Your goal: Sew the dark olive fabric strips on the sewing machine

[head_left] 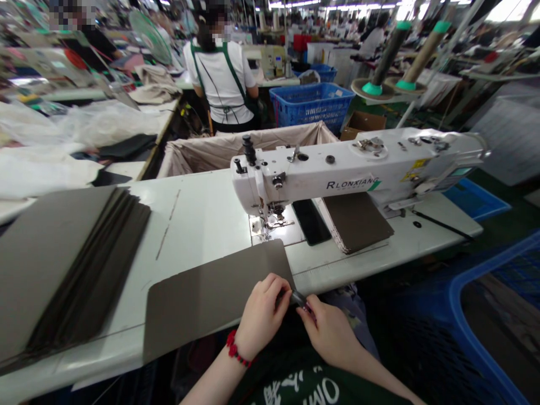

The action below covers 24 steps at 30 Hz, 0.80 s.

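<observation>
Left hand (pixel 262 315) on brown panel (pixel 211 301), right hand (pixel 331 337) beside — sewing machine (pixel 337 174) ahead

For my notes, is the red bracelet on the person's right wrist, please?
No, the red bracelet sits on the wrist of the left hand.

**Legible markings, sewing floor**

Wordmark "RLONXIANG" read in black capitals on the white arm of the sewing machine (pixel 352 184). Yellow warning label (pixel 415 169) on the same machine: too small to read. White lettering on the dark green shirt (pixel 295 385) just below the person's right hand (pixel 331 337): Chinese characters and Latin letters, resembling "OMO", cut off by the frame; not read reliably.
</observation>
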Each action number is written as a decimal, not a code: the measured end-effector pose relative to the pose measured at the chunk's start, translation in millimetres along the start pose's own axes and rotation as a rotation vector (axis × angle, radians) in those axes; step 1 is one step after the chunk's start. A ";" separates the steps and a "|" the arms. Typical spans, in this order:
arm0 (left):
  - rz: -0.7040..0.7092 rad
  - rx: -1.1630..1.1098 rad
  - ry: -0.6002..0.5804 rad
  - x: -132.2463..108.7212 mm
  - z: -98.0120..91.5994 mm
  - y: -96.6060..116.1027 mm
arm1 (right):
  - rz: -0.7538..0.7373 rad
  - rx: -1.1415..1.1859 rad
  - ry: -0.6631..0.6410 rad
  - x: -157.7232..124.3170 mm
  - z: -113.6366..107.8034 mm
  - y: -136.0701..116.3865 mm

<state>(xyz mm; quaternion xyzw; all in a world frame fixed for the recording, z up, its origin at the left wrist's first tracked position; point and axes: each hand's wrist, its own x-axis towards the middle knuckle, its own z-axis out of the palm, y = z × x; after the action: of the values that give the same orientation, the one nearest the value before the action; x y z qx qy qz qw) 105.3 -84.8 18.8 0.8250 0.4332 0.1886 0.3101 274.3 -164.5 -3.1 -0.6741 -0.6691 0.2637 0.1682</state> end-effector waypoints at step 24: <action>-0.242 0.405 0.035 -46.3 -99.5 -61.2 | -0.199 0.074 0.098 14.2 -10.1 11.6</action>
<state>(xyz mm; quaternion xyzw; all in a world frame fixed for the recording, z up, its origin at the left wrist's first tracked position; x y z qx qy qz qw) -14.6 -62.2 48.8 0.8091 0.5631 0.0739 0.1512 289.2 -149.7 -3.5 -0.6099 -0.7135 0.2368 0.2509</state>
